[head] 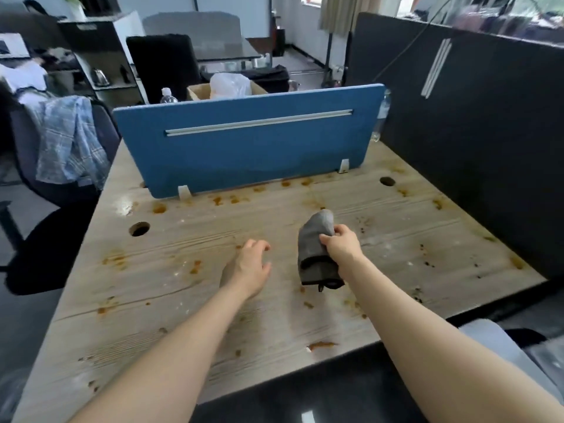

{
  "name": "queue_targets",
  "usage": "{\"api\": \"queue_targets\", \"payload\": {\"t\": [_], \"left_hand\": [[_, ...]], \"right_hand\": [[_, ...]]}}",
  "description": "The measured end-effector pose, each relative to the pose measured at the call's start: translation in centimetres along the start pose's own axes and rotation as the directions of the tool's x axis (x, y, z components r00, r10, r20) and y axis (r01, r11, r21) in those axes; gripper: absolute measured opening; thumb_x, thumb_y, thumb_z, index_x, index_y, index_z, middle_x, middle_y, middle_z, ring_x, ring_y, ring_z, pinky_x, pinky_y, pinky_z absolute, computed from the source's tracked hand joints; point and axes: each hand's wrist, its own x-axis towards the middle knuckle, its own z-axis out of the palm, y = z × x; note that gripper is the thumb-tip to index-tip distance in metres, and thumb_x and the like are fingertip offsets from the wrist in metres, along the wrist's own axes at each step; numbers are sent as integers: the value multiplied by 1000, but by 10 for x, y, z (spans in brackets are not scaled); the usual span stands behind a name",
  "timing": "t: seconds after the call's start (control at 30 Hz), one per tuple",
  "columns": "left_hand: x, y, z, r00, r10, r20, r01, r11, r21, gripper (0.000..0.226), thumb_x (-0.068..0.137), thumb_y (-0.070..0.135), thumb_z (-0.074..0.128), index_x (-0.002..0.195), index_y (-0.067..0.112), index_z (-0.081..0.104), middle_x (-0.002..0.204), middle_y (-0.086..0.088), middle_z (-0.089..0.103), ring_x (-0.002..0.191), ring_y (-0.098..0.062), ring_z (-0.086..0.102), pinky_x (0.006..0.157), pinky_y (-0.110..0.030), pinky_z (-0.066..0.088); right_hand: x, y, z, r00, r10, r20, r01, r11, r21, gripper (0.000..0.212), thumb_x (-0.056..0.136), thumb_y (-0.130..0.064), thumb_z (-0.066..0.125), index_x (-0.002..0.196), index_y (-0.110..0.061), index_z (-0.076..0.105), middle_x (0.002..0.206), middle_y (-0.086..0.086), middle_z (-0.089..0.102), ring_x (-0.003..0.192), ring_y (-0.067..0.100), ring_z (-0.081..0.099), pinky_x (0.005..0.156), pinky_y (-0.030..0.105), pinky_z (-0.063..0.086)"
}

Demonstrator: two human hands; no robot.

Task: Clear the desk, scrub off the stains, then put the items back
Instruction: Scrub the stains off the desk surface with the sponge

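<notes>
- I see a blue divider panel (248, 141) upright at the far edge;
- plaid shirt (71, 141) draped over a chair, left;
- water bottle (168, 96) and a cardboard box (200, 90) behind the panel;
- kettle (100, 77) on a shelf

Blue partition (250, 141), dark divider (476, 148), curtained window (345, 10).

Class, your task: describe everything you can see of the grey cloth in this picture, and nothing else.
The grey cloth looks like soft, thick fabric, folded or bunched into a long bundle with a dark edge and a small dark loop at its near end. The right hand grips it around the middle, fingers curled over it. It hangs lengthwise over the stained wooden desk, far end rounded, near end by the forearm. Whether it touches the desk cannot be told. The left hand is apart from it.
</notes>
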Motion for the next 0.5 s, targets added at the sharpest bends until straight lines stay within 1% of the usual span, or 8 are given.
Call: {"api": "queue_targets", "payload": {"t": [0.13, 0.27, 0.37, 0.43, 0.5], "left_hand": [[34, 72, 52, 998, 31, 60, -31, 1000, -1, 33, 93, 26, 52, 126, 23, 49, 129, 3, 49, 110, -20, 55, 90, -37, 49], [54, 116, 88, 994, 34, 106, -30, 999, -43, 34, 90, 23, 54, 124, 21, 51, 126, 0, 49, 113, -24, 54, 93, -38, 46], [69, 129, 99, 991, 23, 128, -19, 999, -34, 34, 89, 20, 55, 123, 20, 51, 125, -2, 49, 111, -24, 55, 93, -38, 46], [84, 133, 100, 991, 31, 129, -28, 999, -21, 34, 88, 18, 56, 122, 18, 51, 125, -3, 50, 110, -25, 54, 94, -38, 45], [103, 136, 100, 992, 40, 123, -40, 999, 2, 35, 88, 18, 56, 122, 17, 52, 125, -4, 49, 112, -26, 53, 95, -39, 44]], "right_hand": [[39, 19, -89, 997, 46, -66, -47, 999, -10, 26, 96, -13, 52, 121, -7, 50, 115, 14, 57, 104, 31, 55, 87, 40, 48], [77, 33, -156, 984, 87, -154, -94, 995, -45, 29, 95, -12, 52, 122, -6, 50, 114, 15, 56, 104, 32, 53, 87, 39, 45], [100, 39, -182, 972, 133, -192, -139, 990, -15, 34, 94, -12, 52, 128, -7, 47, 119, 18, 55, 108, 35, 53, 90, 42, 46], [115, 38, -190, 968, 149, -204, -150, 989, 14, 36, 94, -11, 51, 129, -7, 46, 121, 20, 55, 110, 37, 52, 93, 45, 46], [127, 34, -193, 967, 157, -202, -155, 988, 23, 37, 95, -11, 50, 131, -7, 45, 122, 20, 54, 112, 38, 52, 93, 44, 44]]}}
